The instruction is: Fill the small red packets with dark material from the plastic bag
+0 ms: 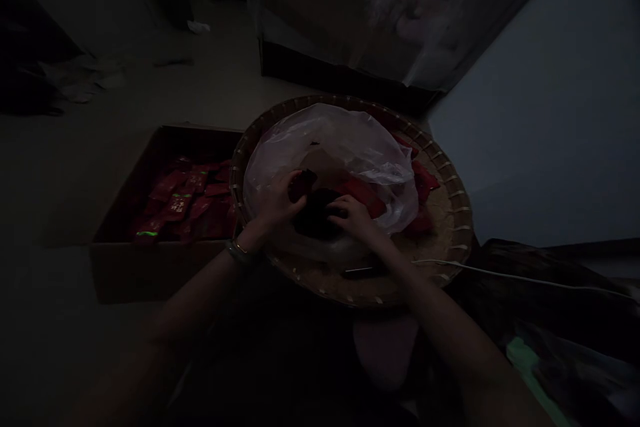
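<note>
Careful: the thin plastic bag [330,147] lining the round woven tray [453,227] could tear or slide if you tug hard, spilling the dark lumps [314,217]. Those lumps lie directly beneath your fingers: your left hand [273,203] pinches a dark piece [303,184], while your right hand [355,219] curves over the heap, too dim to tell whether it grips.

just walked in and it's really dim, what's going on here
A person is working over a round woven bamboo tray with both bare hands. The left hand pinches a dark lump, while the right hand rests on a dark heap in a clear plastic bag. Beside the tray, a brown cardboard box holds many small red packets.
</note>
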Available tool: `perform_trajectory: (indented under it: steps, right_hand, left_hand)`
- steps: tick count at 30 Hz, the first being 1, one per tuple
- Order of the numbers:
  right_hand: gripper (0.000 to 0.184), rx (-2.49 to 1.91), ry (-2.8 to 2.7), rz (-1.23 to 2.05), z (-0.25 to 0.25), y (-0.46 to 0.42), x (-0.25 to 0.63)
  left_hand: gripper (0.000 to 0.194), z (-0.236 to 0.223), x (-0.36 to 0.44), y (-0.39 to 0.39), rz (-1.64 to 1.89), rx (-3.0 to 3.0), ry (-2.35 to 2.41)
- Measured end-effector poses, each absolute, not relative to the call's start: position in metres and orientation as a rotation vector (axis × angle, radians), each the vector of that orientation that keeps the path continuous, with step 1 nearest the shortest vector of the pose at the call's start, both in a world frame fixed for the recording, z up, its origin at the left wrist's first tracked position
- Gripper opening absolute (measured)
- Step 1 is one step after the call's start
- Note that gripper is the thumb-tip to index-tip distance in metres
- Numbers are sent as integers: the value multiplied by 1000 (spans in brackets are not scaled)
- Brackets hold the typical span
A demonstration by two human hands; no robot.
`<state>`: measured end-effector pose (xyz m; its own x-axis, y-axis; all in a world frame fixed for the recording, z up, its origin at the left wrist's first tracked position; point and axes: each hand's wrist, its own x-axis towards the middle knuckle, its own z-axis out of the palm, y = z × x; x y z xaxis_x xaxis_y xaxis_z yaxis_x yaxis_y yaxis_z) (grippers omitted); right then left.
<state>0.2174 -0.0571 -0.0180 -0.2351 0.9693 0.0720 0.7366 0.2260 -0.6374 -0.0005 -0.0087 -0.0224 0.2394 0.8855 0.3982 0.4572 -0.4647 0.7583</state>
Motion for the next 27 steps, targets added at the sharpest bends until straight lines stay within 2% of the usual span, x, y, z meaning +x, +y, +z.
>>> perform_trajectory:
  steps: [4, 7, 9, 13, 15, 19, 27]
  right_hand:
    - [19, -1553, -2023, 719, -13, -60, 219]
    - [24, -1535, -2014, 701, -7, -62, 222]
    - [37, -1558, -2047, 675, -5, -64, 226]
    - [80, -1692, -2206, 658, -13, -71, 231]
    - [89, -1742, -2282, 615, -18, -76, 228]
    - [87, -1745, -2388, 526, -19, -79, 215]
    - [57, -1682, -2535, 410, -6, -77, 198]
  left_hand:
    - [54, -25, 0, -8, 1139, 2008, 1218]
    - [54, -26, 0, -7, 1142, 2005, 1214]
    - [54, -26, -1, -7, 1137, 2008, 1215]
    - [54, -24, -1, -8, 1135, 2017, 1211]
    - [54, -23, -1, -8, 1136, 2017, 1215]
    - [53, -22, -1, -8, 1143, 2038, 1216]
    - [51, -21, -1, -9, 1160, 2046, 1206]
